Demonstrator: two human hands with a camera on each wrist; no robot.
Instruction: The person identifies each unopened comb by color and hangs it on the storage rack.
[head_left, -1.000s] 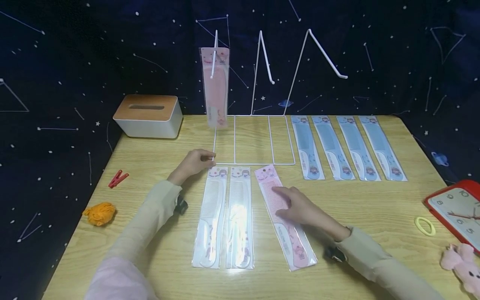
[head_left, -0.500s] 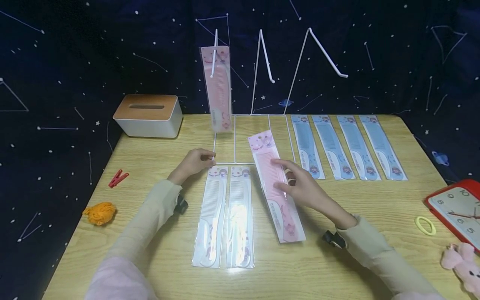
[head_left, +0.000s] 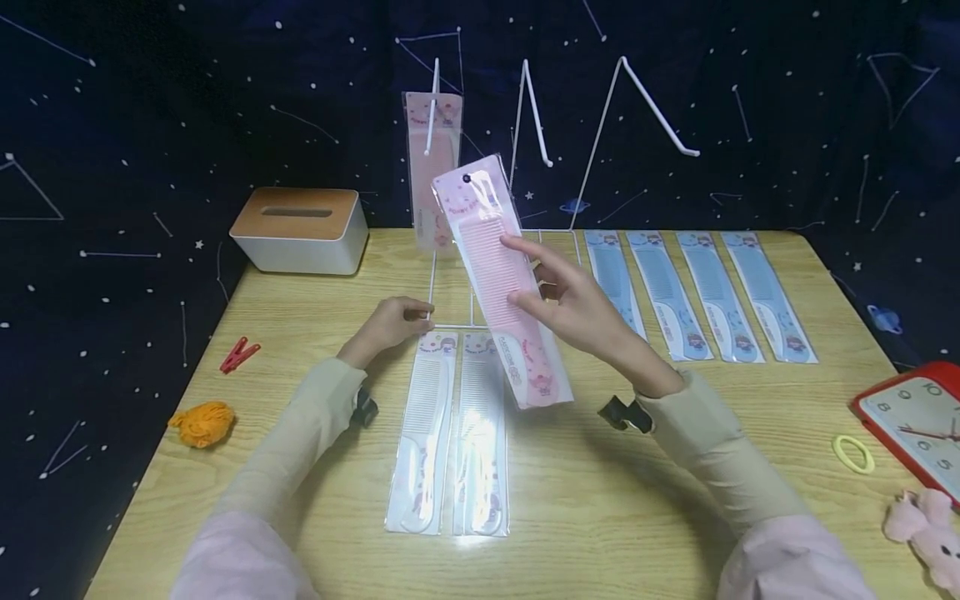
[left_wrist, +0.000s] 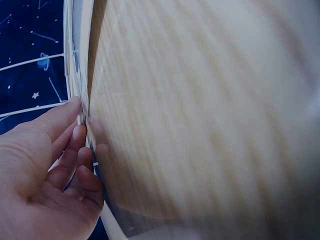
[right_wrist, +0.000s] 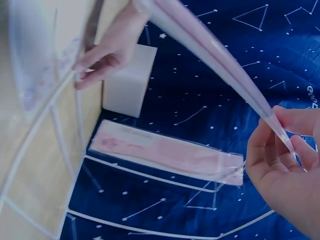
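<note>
My right hand (head_left: 577, 304) pinches a packaged pink comb (head_left: 491, 258) by its edge, holding it tilted above the table in front of the white wire rack (head_left: 450, 326). Edge-on, the same comb package (right_wrist: 210, 55) shows in the right wrist view. With thumb and fingers, my left hand (head_left: 386, 329) grips the rack's front left corner; the left wrist view has this hand (left_wrist: 55, 165) at the wire. Another packaged pink comb (head_left: 427, 196) hangs on the rack's left hook. Two packaged white combs (head_left: 422, 433) lie side by side before the rack, one partly covered by the held package.
Several packaged blue combs (head_left: 697, 292) lie in a row at the back right. A tissue box (head_left: 300, 233) stands at the back left, with a red clip (head_left: 239, 356) and orange cloth bundle (head_left: 202, 424) nearer. A red clock (head_left: 918, 425), yellow ring (head_left: 853, 454) and pink plush (head_left: 930, 529) sit right.
My right hand has lifted the pink comb package off the table and carried it up and leftward toward the rack's hooks. The left hand stays at the rack's corner.
</note>
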